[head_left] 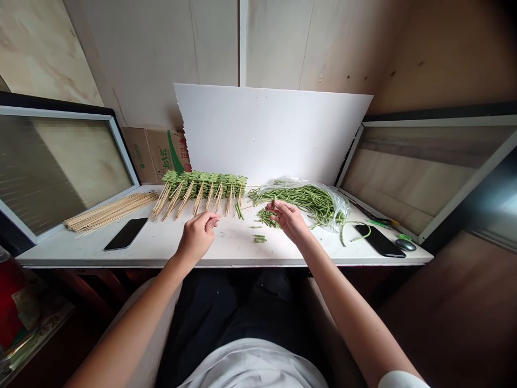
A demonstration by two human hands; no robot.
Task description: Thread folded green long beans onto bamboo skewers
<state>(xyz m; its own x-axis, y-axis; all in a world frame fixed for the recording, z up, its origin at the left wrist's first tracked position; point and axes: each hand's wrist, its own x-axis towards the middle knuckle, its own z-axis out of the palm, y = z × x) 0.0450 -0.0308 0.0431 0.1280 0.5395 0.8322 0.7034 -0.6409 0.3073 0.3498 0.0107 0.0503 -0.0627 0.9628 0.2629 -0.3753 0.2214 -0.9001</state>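
My right hand (pixel 290 220) pinches a short piece of green bean (pixel 273 203) between its fingertips, above a small heap of cut beans (pixel 266 218). Beside it lies a clear plastic bag (pixel 338 206) of long green beans (pixel 307 199). My left hand (pixel 197 235) hangs over the white tabletop (pixel 234 248) with its fingers drawn together, and I cannot tell whether they hold anything thin. Just beyond it, a row of bamboo skewers (pixel 189 198) threaded with bean pieces (pixel 204 184) lies side by side. A few cut pieces (pixel 259 238) lie loose near the table's front edge.
A bundle of bare skewers (pixel 109 211) and a black phone (pixel 126 234) lie at the left. A second phone (pixel 379 241), a computer mouse (pixel 405 245) and green-handled scissors (pixel 377 221) lie at the right. A white foam board (pixel 270 132) and cardboard box (pixel 155 155) stand behind.
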